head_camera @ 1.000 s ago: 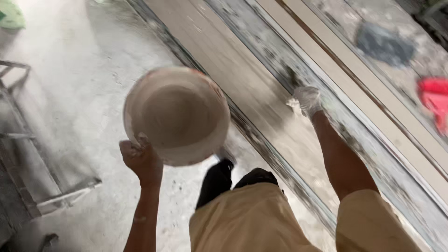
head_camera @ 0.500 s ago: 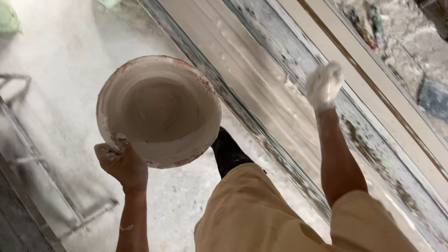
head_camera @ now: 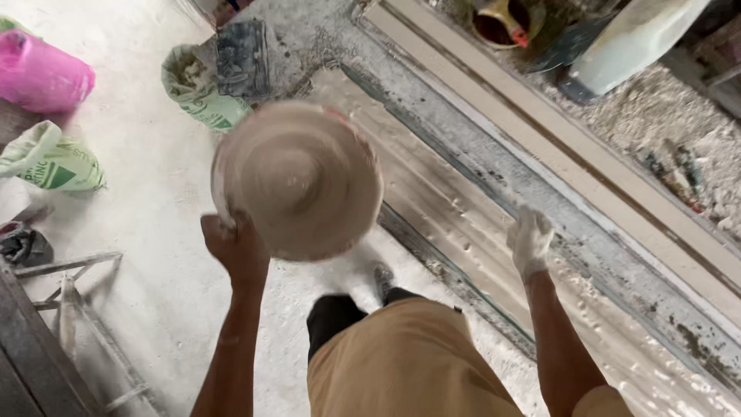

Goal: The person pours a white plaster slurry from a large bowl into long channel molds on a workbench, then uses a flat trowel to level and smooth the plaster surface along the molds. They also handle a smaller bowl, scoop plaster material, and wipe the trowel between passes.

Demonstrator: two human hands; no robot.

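Now the left hand [head_camera: 238, 249] grips the rim of a round plaster-caked bowl [head_camera: 297, 179], fingers clenched on its near-left edge, holding it up over the floor w/ the hollow facing the camera. Vs half a sec ago the bowl sits higher & more to the right in view, now overlapping the near end of the long wet mould bed [head_camera: 463, 224]; blurred, so it's moving. The right hand [head_camera: 529, 241], coated white w/ plaster, has dropped from reaching along the bed to hanging just above its wet surface, loosely curled, holding nothing. By my read the bowl is being carried toward the bed, not yet tipped.

Around: green-white sacks [head_camera: 202, 93] & a pink bag [head_camera: 42, 76] on the dusty floor at left, metal frame [head_camera: 73, 309] lower left, pale board strip [head_camera: 556, 147] beyond the bed. The person's own knee [head_camera: 401, 355] sits betw. bowl & bed.
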